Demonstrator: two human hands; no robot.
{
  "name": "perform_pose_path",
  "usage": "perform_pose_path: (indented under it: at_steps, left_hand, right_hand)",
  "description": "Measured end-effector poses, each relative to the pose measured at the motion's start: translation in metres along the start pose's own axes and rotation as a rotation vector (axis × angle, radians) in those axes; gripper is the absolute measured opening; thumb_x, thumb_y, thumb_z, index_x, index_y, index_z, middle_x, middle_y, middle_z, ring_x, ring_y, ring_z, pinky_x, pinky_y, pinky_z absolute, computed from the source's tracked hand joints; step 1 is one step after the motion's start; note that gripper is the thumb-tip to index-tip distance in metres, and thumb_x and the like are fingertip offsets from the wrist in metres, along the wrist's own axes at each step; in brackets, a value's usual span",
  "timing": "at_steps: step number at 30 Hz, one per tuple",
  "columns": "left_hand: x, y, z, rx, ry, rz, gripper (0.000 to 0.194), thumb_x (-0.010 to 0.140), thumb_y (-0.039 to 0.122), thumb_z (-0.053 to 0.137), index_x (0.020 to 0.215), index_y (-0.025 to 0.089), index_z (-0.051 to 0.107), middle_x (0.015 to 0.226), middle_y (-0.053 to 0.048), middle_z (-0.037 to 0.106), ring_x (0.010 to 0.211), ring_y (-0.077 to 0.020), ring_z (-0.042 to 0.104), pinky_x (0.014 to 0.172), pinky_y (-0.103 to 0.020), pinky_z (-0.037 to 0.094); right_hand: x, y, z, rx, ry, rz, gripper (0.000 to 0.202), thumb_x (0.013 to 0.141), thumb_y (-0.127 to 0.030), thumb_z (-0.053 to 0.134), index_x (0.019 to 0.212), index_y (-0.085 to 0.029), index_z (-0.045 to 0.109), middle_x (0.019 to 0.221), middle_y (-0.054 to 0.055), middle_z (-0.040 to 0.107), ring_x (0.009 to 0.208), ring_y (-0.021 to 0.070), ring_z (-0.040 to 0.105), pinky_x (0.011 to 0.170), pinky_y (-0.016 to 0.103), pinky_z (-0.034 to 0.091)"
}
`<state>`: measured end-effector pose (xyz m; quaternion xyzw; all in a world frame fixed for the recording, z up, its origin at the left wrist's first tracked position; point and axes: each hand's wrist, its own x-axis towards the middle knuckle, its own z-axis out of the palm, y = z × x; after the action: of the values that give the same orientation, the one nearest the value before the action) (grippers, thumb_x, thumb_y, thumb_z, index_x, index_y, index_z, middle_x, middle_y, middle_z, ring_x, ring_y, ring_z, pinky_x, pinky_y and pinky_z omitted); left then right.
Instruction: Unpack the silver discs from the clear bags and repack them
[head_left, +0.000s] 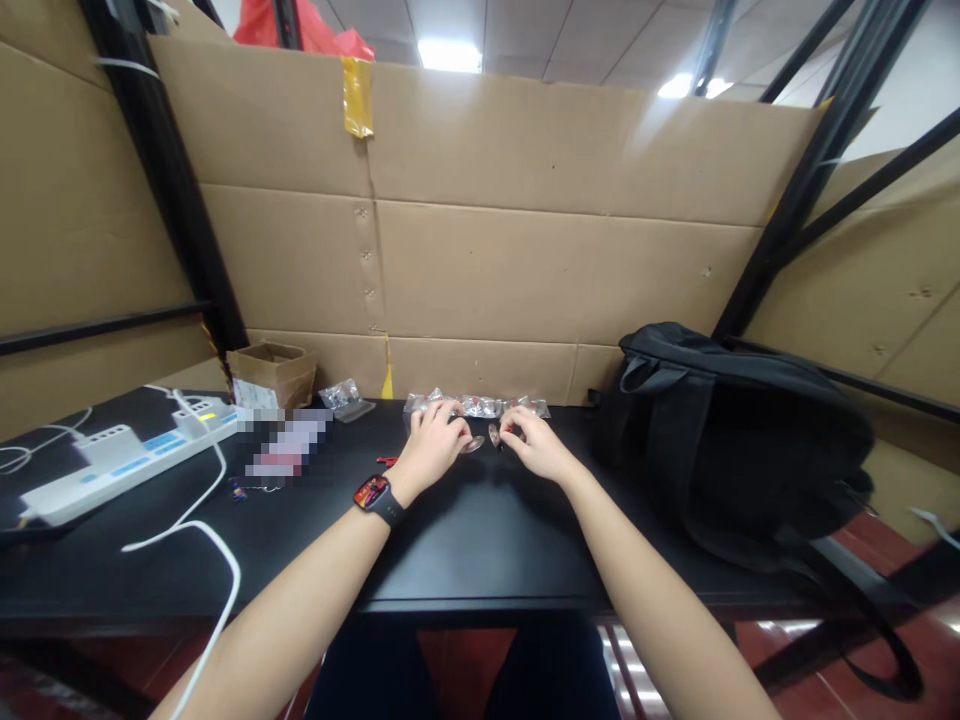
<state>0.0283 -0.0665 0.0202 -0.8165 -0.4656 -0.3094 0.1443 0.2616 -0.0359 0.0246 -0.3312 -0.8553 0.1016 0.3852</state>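
My left hand [433,440] is closed, pinching a small, flat, shiny round piece [473,444] at its edge. Just right of it, my right hand [534,442] grips a second small round piece [494,435], dark and reddish, tilted on edge. A narrow gap separates the two pieces, both held above the black table [480,540]. What exactly they are is too small to make out. Behind the hands lies a row of clear plastic packets [480,406] with red and silvery bits inside. A small red item [387,461] rests beside my left wrist.
On the right stands a large black backpack [742,440]. To the left are a white power strip [135,460] with a loose white cable [225,550], a small open cardboard box [274,375] and a crumpled clear bag [345,398]. A cardboard wall [480,270] closes the back.
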Motion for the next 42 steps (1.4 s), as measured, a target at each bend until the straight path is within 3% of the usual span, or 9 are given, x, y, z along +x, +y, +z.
perform_pose_path:
  at_steps: [6,10,18,22,24,26,31,36,42]
  left_hand:
    - [0.002,0.006,-0.006,0.062,0.032,0.028,0.013,0.095,0.026,0.055,0.092,0.023,0.067,0.133,-0.009,0.056,0.125,-0.0302,0.044,0.099,-0.049,0.035]
    - [0.002,0.004,-0.007,0.067,0.025,0.019,0.014,0.095,0.026,0.055,0.092,0.023,0.067,0.134,-0.010,0.056,0.126,-0.0309,0.043,0.100,-0.050,0.034]
    - [0.003,0.003,-0.008,0.053,0.047,0.000,0.014,0.095,0.026,0.055,0.092,0.023,0.069,0.131,-0.010,0.057,0.127,-0.0316,0.043,0.101,-0.050,0.033]
    - [0.005,0.005,-0.017,0.084,0.091,-0.025,0.018,0.097,0.027,0.051,0.096,0.023,0.069,0.132,-0.011,0.057,0.127,-0.0312,0.042,0.102,-0.050,0.031]
    - [0.006,0.004,-0.021,0.103,0.117,-0.052,0.020,0.098,0.027,0.048,0.097,0.023,0.069,0.131,-0.011,0.057,0.126,-0.0311,0.042,0.102,-0.050,0.030]
    - [0.007,0.002,-0.024,0.119,0.129,-0.070,0.021,0.098,0.027,0.048,0.096,0.023,0.068,0.130,-0.010,0.058,0.125,-0.0312,0.043,0.100,-0.050,0.031]
    - [0.007,-0.001,-0.024,0.123,0.110,-0.039,0.017,0.097,0.028,0.052,0.098,0.024,0.068,0.130,-0.010,0.058,0.125,-0.0317,0.042,0.099,-0.050,0.030]
    - [0.007,0.003,-0.025,0.113,0.119,-0.042,0.022,0.098,0.026,0.047,0.098,0.024,0.069,0.132,-0.011,0.057,0.127,-0.0315,0.041,0.101,-0.050,0.028]
    - [0.008,-0.002,-0.027,0.093,0.128,-0.077,0.021,0.098,0.027,0.048,0.095,0.024,0.069,0.129,-0.010,0.058,0.125,-0.0311,0.042,0.099,-0.049,0.029]
  right_hand:
    - [0.000,-0.002,0.013,-0.034,0.001,0.036,0.008,0.090,-0.016,0.057,0.083,-0.020,0.058,0.094,0.005,0.059,0.095,0.0206,0.056,0.091,0.036,0.043]
    - [0.000,-0.004,0.009,-0.068,-0.006,0.052,0.008,0.089,-0.017,0.057,0.082,-0.020,0.059,0.095,0.006,0.059,0.097,0.0215,0.056,0.094,0.038,0.043]
    - [0.006,-0.023,-0.006,-0.070,0.349,0.114,0.014,0.097,-0.026,0.047,0.093,-0.021,0.060,0.100,0.009,0.061,0.096,0.0219,0.058,0.081,0.032,0.046]
    - [0.000,-0.013,0.006,-0.157,0.009,0.072,0.009,0.089,-0.019,0.060,0.081,-0.021,0.062,0.097,0.006,0.061,0.097,0.0217,0.057,0.088,0.033,0.044]
    - [-0.002,-0.009,0.008,-0.185,-0.076,0.083,0.011,0.085,-0.015,0.063,0.076,-0.021,0.061,0.094,0.005,0.061,0.096,0.0218,0.056,0.091,0.035,0.044]
    - [-0.001,-0.010,0.005,-0.170,0.001,0.095,0.012,0.088,-0.015,0.059,0.077,-0.021,0.061,0.094,0.005,0.061,0.096,0.0219,0.056,0.092,0.036,0.043]
    - [0.008,-0.030,0.000,-0.125,0.340,0.088,0.017,0.098,-0.023,0.047,0.092,-0.021,0.062,0.101,0.009,0.060,0.099,0.0231,0.055,0.092,0.037,0.043]
    - [0.004,-0.025,0.009,-0.296,-0.021,0.047,0.009,0.089,-0.021,0.063,0.080,-0.022,0.066,0.102,0.006,0.060,0.101,0.0246,0.053,0.092,0.042,0.038]
    - [-0.002,-0.009,0.000,-0.323,-0.019,0.141,0.008,0.089,-0.023,0.064,0.082,-0.023,0.067,0.109,0.006,0.057,0.106,0.0251,0.049,0.091,0.043,0.036]
